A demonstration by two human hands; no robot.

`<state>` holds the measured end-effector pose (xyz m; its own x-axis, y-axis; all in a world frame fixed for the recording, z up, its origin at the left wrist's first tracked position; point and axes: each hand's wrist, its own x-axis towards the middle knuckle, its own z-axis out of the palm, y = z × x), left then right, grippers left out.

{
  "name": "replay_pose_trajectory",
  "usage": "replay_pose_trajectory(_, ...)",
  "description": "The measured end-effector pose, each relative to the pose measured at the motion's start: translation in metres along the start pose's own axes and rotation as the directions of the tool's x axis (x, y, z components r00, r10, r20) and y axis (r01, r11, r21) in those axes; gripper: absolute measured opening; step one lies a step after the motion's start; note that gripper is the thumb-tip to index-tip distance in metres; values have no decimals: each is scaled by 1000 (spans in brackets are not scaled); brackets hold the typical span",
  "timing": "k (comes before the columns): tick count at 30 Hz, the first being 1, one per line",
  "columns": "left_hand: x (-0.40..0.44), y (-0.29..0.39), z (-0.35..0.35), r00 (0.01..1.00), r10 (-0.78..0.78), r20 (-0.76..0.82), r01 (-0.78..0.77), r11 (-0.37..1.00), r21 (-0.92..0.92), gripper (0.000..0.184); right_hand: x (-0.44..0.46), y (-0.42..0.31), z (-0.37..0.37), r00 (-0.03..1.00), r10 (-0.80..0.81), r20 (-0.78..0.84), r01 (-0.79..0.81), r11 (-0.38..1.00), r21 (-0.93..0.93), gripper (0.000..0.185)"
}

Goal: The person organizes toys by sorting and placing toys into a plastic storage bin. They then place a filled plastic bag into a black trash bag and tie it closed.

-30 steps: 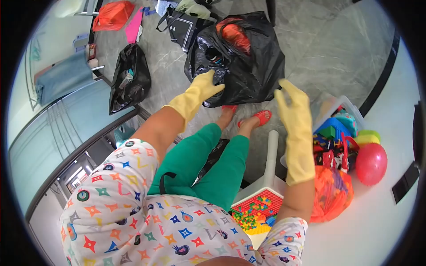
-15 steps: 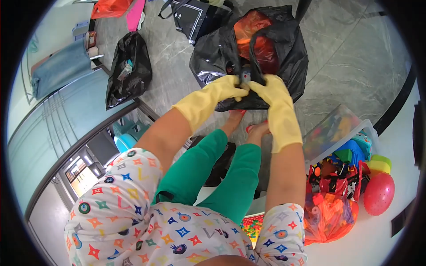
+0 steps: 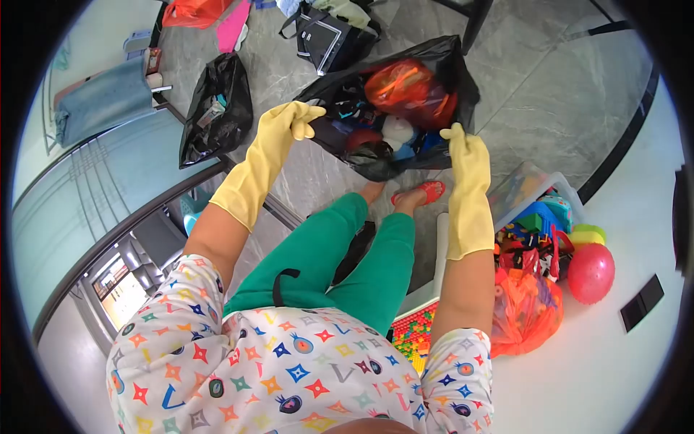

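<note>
A black plastic bag (image 3: 376, 165) is spread wide at its mouth above the grey floor. My left hand (image 3: 289, 126), in a yellow rubber glove, pinches the bag's left edge. The right edge is gripped by my right hand (image 3: 465, 148), gloved the same way. Inside the bag lie a red-orange plastic bundle (image 3: 408, 90), a white round item (image 3: 397, 130) and some blue and dark things that I cannot make out.
A smaller black bag (image 3: 217, 116) stands at the left, a dark tote bag (image 3: 329, 40) beyond. At the right are a clear bin (image 3: 567, 189) of toys, an orange bag (image 3: 526, 315) and a pink ball (image 3: 591, 273). A studded brick table (image 3: 416, 336) is beside my legs.
My hands were together at the bag's near edge and have moved apart, each with an edge. The bag's mouth is pulled wide, and more of its contents show.
</note>
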<state>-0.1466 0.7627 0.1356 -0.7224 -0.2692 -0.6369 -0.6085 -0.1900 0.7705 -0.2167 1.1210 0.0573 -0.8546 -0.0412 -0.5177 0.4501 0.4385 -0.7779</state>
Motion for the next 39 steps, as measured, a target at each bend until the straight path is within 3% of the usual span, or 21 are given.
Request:
replay_pose_trajectory(3, -10, 14, -21, 994, 97, -54, -100, 994, -44, 29, -35, -16, -27, 986, 154, -67, -133, 958, 255, 41)
replay_pose_trajectory(6, -26, 39, -27, 987, 104, -120, -113, 991, -69, 28, -67, -23, -45, 987, 136, -87, -83, 888, 452, 33)
replay_pose_trajectory(11, -68, 76, -36, 980, 162, -115, -176, 977, -118, 28, -133, -90, -81, 996, 93, 6, -90, 931, 355, 26)
replay_pose_trajectory(13, -80, 96, -41, 979, 165, -123, -177, 979, -98, 28, -153, -110, -80, 999, 48, 16, -50, 902, 428, 24)
replay_pose_trajectory(16, -90, 114, -61, 960, 278, 21, -273, 951, -144, 30, -188, -160, -96, 991, 63, 115, -100, 931, 352, 25)
replay_pose_trajectory(18, -93, 144, -64, 928, 344, 144, -326, 936, -136, 29, -214, -201, -98, 996, 55, 69, -72, 956, 285, 29)
replay_pose_trajectory(19, -103, 160, -56, 940, 318, 123, -310, 947, -86, 29, -234, -212, -100, 997, 76, 30, -81, 966, 245, 31)
replay_pose_trajectory(21, -124, 193, -42, 924, 329, 192, -320, 944, -80, 29, -266, -225, -99, 991, 135, -16, -121, 931, 343, 36)
replay_pose_trajectory(22, -150, 217, -23, 919, 349, 183, -355, 935, 1, 28, -283, -232, -101, 995, 62, -75, -33, 939, 343, 35)
replay_pose_trajectory(23, -156, 227, -17, 844, 413, 341, -424, 905, -47, 25, -298, -236, -107, 992, -5, -125, 47, 941, 336, 34)
replay_pose_trajectory(25, -179, 257, 14, 681, 567, 463, -671, 736, 85, 23, -338, -260, -123, 979, 71, -193, 44, 844, 535, 28)
replay_pose_trajectory(26, -189, 270, 22, 656, 566, 500, -698, 707, 117, 21, -352, -256, -127, 967, 24, -253, 128, 812, 569, 28)
replay_pose_trajectory(27, -193, 283, 32, 527, 589, 613, -743, 669, -4, 25, -366, -253, -130, 950, -27, -312, 217, 776, 593, 28)
replay_pose_trajectory(28, -206, 289, 45, 603, 589, 538, -669, 741, -62, 27, -390, -259, -137, 933, -36, -359, 263, 751, 606, 30)
replay_pose_trajectory(29, -211, 304, 48, 531, 548, 647, -652, 752, -101, 29, -415, -269, -146, 928, 0, -372, 253, 733, 632, 30)
replay_pose_trajectory(31, -243, 328, 60, 390, 599, 700, -758, 640, -125, 35, -472, -289, -153, 914, 78, -399, 241, 686, 686, 31)
replay_pose_trajectory(34, -278, 358, 82, 136, 565, 814, -755, 591, -285, 43, -548, -269, -156, 832, -100, -545, 498, 567, 656, 34)
replay_pose_trajectory(35, -294, 367, 93, 21, 559, 829, -746, 561, -360, 44, -568, -266, -148, 742, -148, -654, 609, 556, 565, 35)
replay_pose_trajectory(36, -316, 360, 103, 66, 529, 846, -710, 620, -333, 36, -591, -257, -136, 638, -200, -744, 703, 546, 456, 36)
replay_pose_trajectory(38, -321, 395, 104, -115, 692, 712, -950, 134, -283, 34, -609, -303, -107, 415, -245, -876, 804, 549, 227, 43)
replay_pose_trajectory(39, -319, 408, 113, -292, 675, 678, -953, -145, -266, 20, -626, -303, -101, 349, -237, -906, 816, 552, 170, 43)
